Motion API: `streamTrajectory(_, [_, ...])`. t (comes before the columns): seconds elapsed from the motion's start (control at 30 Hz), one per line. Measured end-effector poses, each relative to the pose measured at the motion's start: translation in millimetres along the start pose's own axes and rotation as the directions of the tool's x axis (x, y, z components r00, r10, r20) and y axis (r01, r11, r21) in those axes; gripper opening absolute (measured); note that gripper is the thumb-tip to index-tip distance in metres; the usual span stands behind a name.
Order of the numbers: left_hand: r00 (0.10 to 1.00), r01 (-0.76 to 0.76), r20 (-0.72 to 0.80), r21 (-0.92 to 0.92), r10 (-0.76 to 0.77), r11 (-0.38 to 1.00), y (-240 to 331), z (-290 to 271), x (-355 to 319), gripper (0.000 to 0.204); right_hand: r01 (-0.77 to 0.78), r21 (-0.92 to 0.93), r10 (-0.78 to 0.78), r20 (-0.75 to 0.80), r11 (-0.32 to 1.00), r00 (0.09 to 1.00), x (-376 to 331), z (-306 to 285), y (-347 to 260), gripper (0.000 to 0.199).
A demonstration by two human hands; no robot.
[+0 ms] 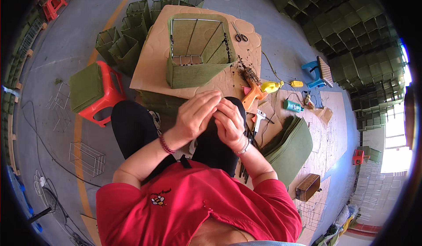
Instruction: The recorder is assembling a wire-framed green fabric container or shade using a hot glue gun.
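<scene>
My left hand point(196, 114) and my right hand point(230, 122) meet in front of my knees, just off the near edge of a cardboard sheet point(149, 66). The fingers of both are pressed together and bent toward each other. Whatever lies between them, if anything, is hidden. Beyond them on the cardboard stands a green fabric box point(193, 75) with a wire frame and an open top; dark marks run along its inner edges. An orange glue gun point(253, 95) lies right of my hands, its front end dark and crusted. Closer by is a white glue gun point(259, 118).
Scissors point(240, 37) lie at the cardboard's far right. Right are a green bottle point(293, 106), stacked green fabric panels point(288, 151) and a wooden block point(307, 187). A red stool point(103, 92) bearing green panels stands left. Green boxes point(125, 48) stand behind; wire frames point(87, 159) and cables lie on the floor.
</scene>
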State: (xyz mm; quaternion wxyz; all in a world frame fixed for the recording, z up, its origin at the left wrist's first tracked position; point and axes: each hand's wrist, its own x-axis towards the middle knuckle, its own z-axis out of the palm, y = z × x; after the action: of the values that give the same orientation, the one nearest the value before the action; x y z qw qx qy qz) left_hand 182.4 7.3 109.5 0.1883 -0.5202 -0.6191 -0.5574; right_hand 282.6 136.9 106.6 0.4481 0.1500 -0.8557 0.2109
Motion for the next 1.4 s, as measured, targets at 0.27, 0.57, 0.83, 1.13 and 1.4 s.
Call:
streamTrajectory(0.27, [0.892, -0.451, 0.249, 0.452, 0.377, 0.769, -50.3, -42.5, 38.0, 0.03, 0.238, -0.184, -0.214, 0.143, 0.954, 0.966, 50.9, 13.3, 43.4, 0.033])
streamTrajectory(0.57, [0.887, -0.457, 0.224, 0.564, 0.405, 0.688, -69.2, -45.9, 52.8, 0.027, 0.216, -0.248, -0.198, 0.095, 0.944, 0.976, 79.0, 25.8, 60.2, 0.039])
streamTrajectory(0.83, [0.937, -0.348, 0.197, 0.556, 0.287, 0.755, -70.8, -43.1, 67.7, 0.029, 0.108, -0.244, -0.084, 0.106, 0.964, 0.991, 95.3, 35.3, 64.7, 0.038])
streamTrajectory(1.13, [0.957, -0.115, 0.291, 0.297, 0.025, 0.948, -67.6, -56.0, 103.5, 0.037, -0.101, -0.137, 0.13, 0.221, 0.985, 0.967, 113.2, 30.9, 72.6, 0.019])
streamTrajectory(1.4, [0.812, 0.097, 0.552, 0.19, -0.189, 0.977, -75.2, -56.2, 133.6, 0.031, -0.269, 0.048, 0.216, 0.469, 0.962, 0.856, 145.4, 19.2, 77.9, 0.003])
